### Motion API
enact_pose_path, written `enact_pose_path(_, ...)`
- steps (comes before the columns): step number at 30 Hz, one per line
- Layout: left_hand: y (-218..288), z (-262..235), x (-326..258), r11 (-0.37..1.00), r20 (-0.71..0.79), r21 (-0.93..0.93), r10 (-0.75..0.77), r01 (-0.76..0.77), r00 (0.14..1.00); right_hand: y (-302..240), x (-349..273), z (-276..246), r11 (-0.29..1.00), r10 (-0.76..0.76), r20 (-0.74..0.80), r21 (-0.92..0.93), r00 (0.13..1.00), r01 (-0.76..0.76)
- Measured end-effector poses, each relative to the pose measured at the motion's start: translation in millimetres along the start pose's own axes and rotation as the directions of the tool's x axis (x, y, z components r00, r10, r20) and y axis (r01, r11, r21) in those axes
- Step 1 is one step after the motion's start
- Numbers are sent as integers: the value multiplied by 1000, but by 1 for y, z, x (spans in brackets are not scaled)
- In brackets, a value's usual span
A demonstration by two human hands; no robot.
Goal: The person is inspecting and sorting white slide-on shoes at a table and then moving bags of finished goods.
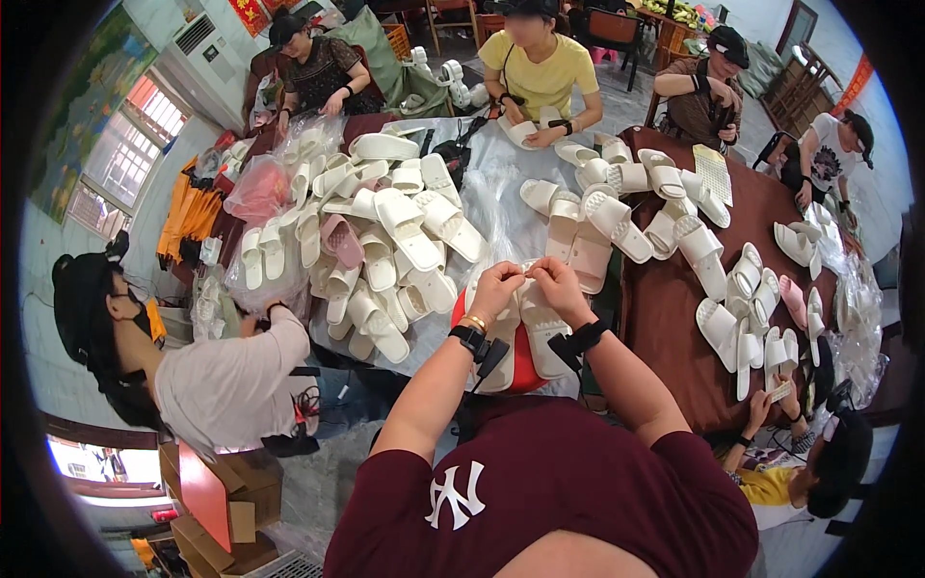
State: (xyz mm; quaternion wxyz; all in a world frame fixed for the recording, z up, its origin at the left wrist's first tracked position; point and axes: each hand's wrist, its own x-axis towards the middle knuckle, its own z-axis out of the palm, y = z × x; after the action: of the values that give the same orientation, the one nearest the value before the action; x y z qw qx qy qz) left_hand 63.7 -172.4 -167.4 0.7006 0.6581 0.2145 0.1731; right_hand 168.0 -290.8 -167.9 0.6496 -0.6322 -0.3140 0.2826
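Observation:
My left hand [495,293] and my right hand [561,290] meet at the fingertips above a pair of white slippers. Both are pinched together on something too small to make out. Below the left hand lies the left slipper [498,349], and the right slipper [545,337] sits beneath the right hand. Something red [524,364] shows between and around this pair. Left of my hands rises a large heap of white slippers [400,226] with one pinkish slipper [341,241] among them. More white slippers [615,223] stand just beyond my right hand.
Clear plastic sheeting [492,207] covers the middle table. On the brown-covered table [665,332] at right lie several slippers and a pink one [793,302]. Several people work around the tables, one close at left [231,376]. Cardboard boxes [252,491] stand at lower left.

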Motion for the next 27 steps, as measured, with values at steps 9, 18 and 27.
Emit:
enact_pose_path(9, -7, 0, 2, 1000, -32, -4, -17, 17, 999, -8, -4, 3, 988, -7, -24, -156, 1000, 4)
enact_pose_path(18, -19, 0, 5, 969, -30, 220, 122, -112, 992, -10, -7, 5, 919, -130, -15, -376, 991, 115)
enact_pose_path(27, -17, 4, 5, 954, -73, 264, 169, -144, 983, 11, -3, 5, 950, -64, -36, -307, 997, 50)
